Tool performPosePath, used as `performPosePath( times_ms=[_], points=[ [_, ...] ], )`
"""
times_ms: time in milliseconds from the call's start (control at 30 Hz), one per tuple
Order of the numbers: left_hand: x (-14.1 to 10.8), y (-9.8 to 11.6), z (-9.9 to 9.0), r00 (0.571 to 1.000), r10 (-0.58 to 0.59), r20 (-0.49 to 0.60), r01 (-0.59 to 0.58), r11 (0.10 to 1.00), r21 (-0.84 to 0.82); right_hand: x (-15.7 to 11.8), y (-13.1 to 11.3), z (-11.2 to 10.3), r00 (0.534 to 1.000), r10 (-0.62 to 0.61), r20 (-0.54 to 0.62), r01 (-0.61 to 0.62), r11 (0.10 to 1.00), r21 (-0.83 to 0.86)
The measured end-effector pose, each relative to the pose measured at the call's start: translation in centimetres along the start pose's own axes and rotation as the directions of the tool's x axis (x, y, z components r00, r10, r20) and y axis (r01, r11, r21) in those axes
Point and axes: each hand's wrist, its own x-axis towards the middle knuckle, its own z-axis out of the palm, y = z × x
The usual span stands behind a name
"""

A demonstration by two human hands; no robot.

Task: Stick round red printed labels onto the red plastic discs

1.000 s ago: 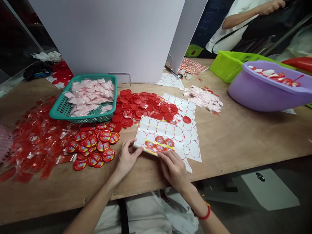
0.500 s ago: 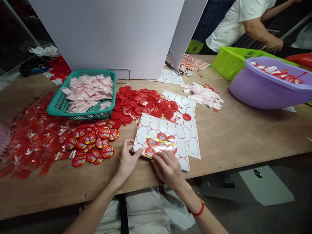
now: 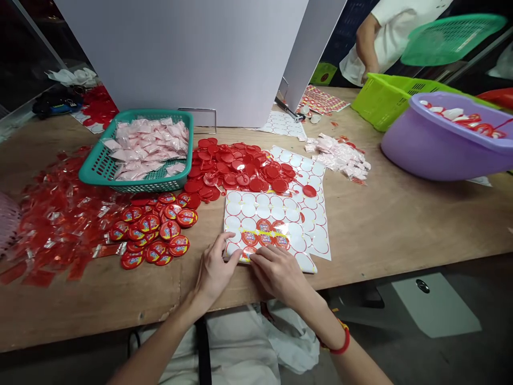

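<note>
A sheet of round stickers, mostly bare white circles with several red printed labels left on it, lies near the table's front edge. My left hand pinches the sheet's near left corner between thumb and fingers. At its near edge my right hand has its fingertips bent together around the edge, by a red sticker; the fingers hide the exact grip. Under and to the right lies another sticker sheet. Plain red round plastic pieces are heaped behind. Left of my hands is a pile of labelled red discs.
A teal basket holds pale pink packets; red packets spread at the left. More pale packets, a purple tub and a lime crate stand right. A co-worker's arm and a green basket appear behind. White panels rise at the back.
The top sticker sheet has turned slightly and lies squarer to the table edge. Both my hands stay at its near edge. Behind, a green basket has come into view beside the co-worker.
</note>
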Motion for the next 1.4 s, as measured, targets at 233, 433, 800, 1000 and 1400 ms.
performPosePath(
  times_ms=[233, 433, 800, 1000, 1400],
  points=[
    [0.1, -0.5, 0.4, 0.996, -0.083, 0.014, 0.082, 0.996, 0.016, 0.0, 0.2, 0.7, 0.996, -0.091, 0.024, 0.093, 0.993, -0.072],
    [0.2, -0.8, 0.6, 0.995, -0.096, 0.019, 0.095, 0.994, 0.044, 0.4, 0.1, 1.3, 0.989, -0.141, 0.049, 0.145, 0.987, -0.073],
    [-1.0, -0.5, -1.0, 0.994, 0.109, -0.024, -0.097, 0.950, 0.297, -0.3, 2.0, 1.6, 0.736, 0.673, -0.071, -0.507, 0.618, 0.600],
    [-0.1, 2.6, -1.6, 0.983, 0.147, 0.110, -0.152, 0.988, 0.041, -0.2, 0.6, 1.8, 0.821, 0.054, -0.569, -0.065, 0.998, 0.000],
    [3.0, 2.9, -2.5, 0.960, 0.177, 0.215, -0.201, 0.975, 0.093, 1.2, 1.5, 1.2, 0.802, 0.572, -0.168, -0.289, 0.620, 0.730]
  ],
)
